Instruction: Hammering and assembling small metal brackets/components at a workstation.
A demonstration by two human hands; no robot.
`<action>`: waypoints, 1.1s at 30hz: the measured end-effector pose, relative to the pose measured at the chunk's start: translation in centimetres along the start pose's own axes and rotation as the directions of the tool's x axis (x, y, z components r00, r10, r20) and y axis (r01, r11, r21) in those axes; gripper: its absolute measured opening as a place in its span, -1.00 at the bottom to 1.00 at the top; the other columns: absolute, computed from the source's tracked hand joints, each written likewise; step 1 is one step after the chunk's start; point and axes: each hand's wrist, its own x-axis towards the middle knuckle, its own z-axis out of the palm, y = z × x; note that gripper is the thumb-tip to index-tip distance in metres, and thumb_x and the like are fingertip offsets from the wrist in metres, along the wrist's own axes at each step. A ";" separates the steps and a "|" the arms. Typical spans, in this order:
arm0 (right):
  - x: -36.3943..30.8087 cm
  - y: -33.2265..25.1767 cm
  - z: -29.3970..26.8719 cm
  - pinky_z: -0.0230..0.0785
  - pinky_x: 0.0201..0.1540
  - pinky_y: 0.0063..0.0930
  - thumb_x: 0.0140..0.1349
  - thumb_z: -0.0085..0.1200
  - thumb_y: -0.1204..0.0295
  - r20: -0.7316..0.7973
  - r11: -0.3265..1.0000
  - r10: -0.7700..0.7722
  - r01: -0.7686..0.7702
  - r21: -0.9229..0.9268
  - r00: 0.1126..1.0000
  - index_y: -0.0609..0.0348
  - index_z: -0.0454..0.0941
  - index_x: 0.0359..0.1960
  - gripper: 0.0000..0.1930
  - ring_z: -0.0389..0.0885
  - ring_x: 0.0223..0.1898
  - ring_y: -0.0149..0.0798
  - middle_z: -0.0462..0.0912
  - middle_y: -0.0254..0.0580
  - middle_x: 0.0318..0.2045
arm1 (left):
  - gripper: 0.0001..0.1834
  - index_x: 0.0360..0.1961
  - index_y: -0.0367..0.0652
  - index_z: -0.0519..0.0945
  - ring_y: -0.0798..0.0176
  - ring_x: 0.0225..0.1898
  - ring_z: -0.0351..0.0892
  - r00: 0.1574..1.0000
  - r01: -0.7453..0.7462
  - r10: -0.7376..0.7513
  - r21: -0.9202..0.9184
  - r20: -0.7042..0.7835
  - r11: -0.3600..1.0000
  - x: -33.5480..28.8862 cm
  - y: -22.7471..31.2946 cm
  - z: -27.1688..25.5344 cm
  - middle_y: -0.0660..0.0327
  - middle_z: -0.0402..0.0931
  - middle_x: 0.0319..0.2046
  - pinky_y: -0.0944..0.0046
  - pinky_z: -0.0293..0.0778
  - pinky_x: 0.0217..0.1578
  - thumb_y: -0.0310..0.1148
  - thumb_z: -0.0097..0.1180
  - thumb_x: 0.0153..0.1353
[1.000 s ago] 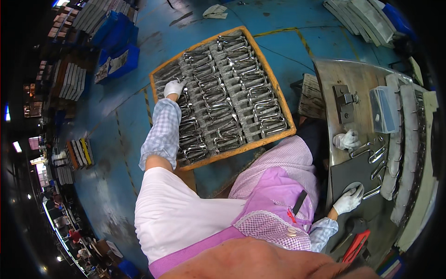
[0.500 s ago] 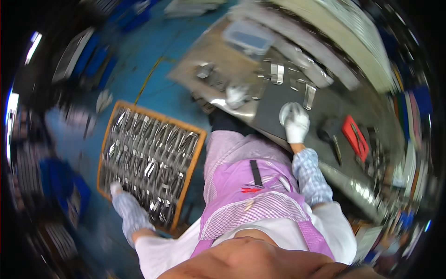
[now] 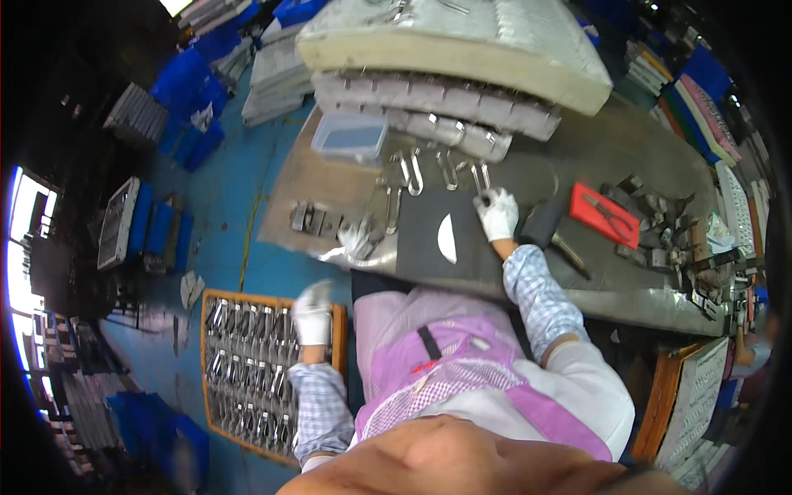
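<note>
Right hand (image 3: 498,214), white glove, is on the bench (image 3: 503,285) just right of the black mat (image 3: 412,247). Fingers curled at the near end of a bent shiny metal piece (image 3: 480,175); can't tell from here if it's gripped. More bent pieces (image 3: 410,173) lie beyond the mat. Left hand (image 3: 313,312), also gloved, is motion-blurred over the wood-rimmed crate (image 3: 247,295) of metal parts (image 3: 239,371); can't tell its grip.

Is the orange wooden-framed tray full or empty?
Largely filled: rows of shiny metal pieces line the orange wooden-framed tray. The white-gloved left hand hides part; cannot tell there.
</note>
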 end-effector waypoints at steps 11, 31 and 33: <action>-5.4 -5.2 -12.0 0.46 -0.12 -0.19 0.07 0.22 0.23 0.006 0.811 -0.460 0.417 0.409 0.888 -0.01 0.68 -0.21 -0.74 0.65 -0.20 -0.08 0.68 -0.14 -0.28 | -0.59 -0.01 -0.20 0.56 0.23 -0.35 0.66 0.772 0.633 -0.254 -0.674 0.582 0.381 5.8 12.8 25.3 0.14 0.62 -0.35 0.24 0.58 -0.34 -0.07 0.13 0.36; 1.2 -8.3 -24.5 0.20 -0.64 -0.52 0.24 0.20 0.26 0.676 0.205 -0.191 -0.645 0.736 0.711 0.23 0.57 -0.09 -0.67 0.27 -0.73 -0.49 0.48 -0.42 -0.58 | -0.66 -0.24 -0.25 0.63 0.28 -0.81 0.38 0.718 0.512 -0.434 0.009 0.544 0.859 3.0 2.9 18.2 0.12 0.53 -0.69 0.25 0.22 -0.78 -0.17 0.00 0.35; -1.1 -7.7 -18.0 0.48 -0.38 -0.37 0.25 0.16 0.22 -0.185 0.444 -0.249 0.282 0.851 0.951 0.26 0.56 -0.04 -0.62 0.53 -0.55 -0.26 0.57 -0.29 -0.46 | -0.61 -0.28 -0.32 0.61 0.21 -0.72 0.48 0.810 0.429 -0.360 -0.049 0.462 0.902 2.9 0.9 20.0 0.04 0.54 -0.68 0.17 0.34 -0.66 -0.13 0.01 0.35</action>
